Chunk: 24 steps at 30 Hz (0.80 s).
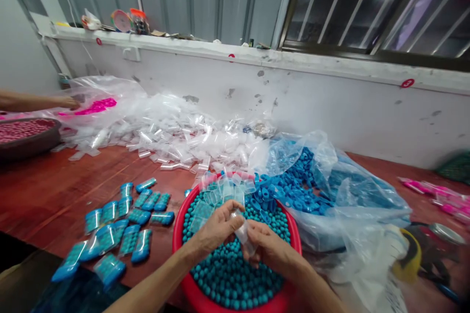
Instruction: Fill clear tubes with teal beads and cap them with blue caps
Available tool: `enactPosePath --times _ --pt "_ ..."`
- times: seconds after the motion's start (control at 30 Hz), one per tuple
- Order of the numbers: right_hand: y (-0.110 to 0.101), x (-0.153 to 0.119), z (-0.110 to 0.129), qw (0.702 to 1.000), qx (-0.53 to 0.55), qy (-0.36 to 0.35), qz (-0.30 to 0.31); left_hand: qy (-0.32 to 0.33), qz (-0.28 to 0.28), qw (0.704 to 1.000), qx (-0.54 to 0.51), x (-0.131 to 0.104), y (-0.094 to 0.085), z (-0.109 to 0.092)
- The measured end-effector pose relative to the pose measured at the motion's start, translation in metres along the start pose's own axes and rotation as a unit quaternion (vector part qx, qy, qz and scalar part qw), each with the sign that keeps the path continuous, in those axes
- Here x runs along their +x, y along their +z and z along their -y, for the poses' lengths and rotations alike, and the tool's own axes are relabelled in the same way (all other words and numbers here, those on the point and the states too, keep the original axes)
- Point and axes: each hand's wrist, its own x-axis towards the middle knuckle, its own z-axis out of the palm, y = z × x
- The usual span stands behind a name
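Over a red basin [298, 242] of teal beads [238, 276], my left hand [220, 227] and my right hand [266, 244] both grip a clear plastic tube [242, 231]. The tube is tilted and looks free of beads. My left fingers pinch its upper end; my right fingers close round the lower end, partly hiding it. More clear tubes [220, 193] rest on the beads at the basin's far side. Blue caps [266, 195] lie on the basin's far right rim and spill from a plastic bag [352, 195]. Several filled tubes with blue ends [130, 239] lie to the left.
A large heap of clear tubes [183, 132] spreads along the wall. At the far left, another person's hand [69, 102] is near pink pieces [97, 106], behind a basin of pink beads [25, 129]. Yellow-handled tape dispenser-like object [409, 257] and pink-filled packs [436, 198] lie right.
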Motion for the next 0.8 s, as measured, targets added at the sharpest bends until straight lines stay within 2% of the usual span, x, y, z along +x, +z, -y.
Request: enactPosePath --times 0.1,0.17,0.23,0.27,0.33,0.4,0.47,0.53,0.6,0.67,0.7,0.77,0.8 --pt "0.007 0.000 -0.005 0.994 0.099 -0.013 0.034 -0.013 -0.093 0.996 -0.006 -0.002 0.007 -0.006" --pt "0.014 -0.006 -0.005 0.995 0.091 -0.009 0.035 0.009 -0.161 0.987 0.001 -0.001 0.000 -0.014" --pt "0.020 -0.015 -0.002 0.999 0.031 0.001 0.021 0.027 -0.208 0.977 0.037 0.004 -0.015 -0.023" --pt "0.022 -0.020 0.000 1.000 -0.013 -0.003 0.006 0.023 -0.204 0.975 0.080 0.008 -0.023 -0.026" --pt "0.023 -0.026 0.004 0.992 -0.118 -0.027 -0.034 0.021 -0.158 0.964 0.214 0.016 -0.035 -0.031" --pt "0.018 -0.026 0.008 0.965 -0.233 -0.066 -0.097 0.035 -0.144 0.928 0.342 0.024 -0.038 -0.034" --pt "0.011 -0.023 0.009 0.934 -0.303 -0.083 -0.169 0.056 -0.197 0.886 0.416 0.027 -0.032 -0.035" --pt "0.004 -0.017 0.006 0.925 -0.293 -0.079 -0.228 0.059 -0.233 0.868 0.435 0.023 -0.019 -0.031" --pt "0.002 -0.014 0.000 0.939 -0.233 -0.061 -0.244 0.041 -0.178 0.894 0.409 0.013 -0.003 -0.022" --pt "0.005 -0.014 -0.006 0.952 -0.196 -0.048 -0.228 0.018 -0.072 0.932 0.354 -0.001 0.011 -0.009" --pt "0.008 -0.015 -0.008 0.953 -0.210 -0.044 -0.214 0.016 -0.057 0.942 0.331 -0.007 0.016 -0.002" --pt "0.011 -0.021 -0.010 0.926 -0.318 -0.039 -0.201 0.001 -0.056 0.940 0.336 -0.018 0.020 0.010" --pt "0.011 -0.024 -0.009 0.893 -0.398 -0.035 -0.205 -0.015 -0.060 0.929 0.366 -0.021 0.019 0.014"
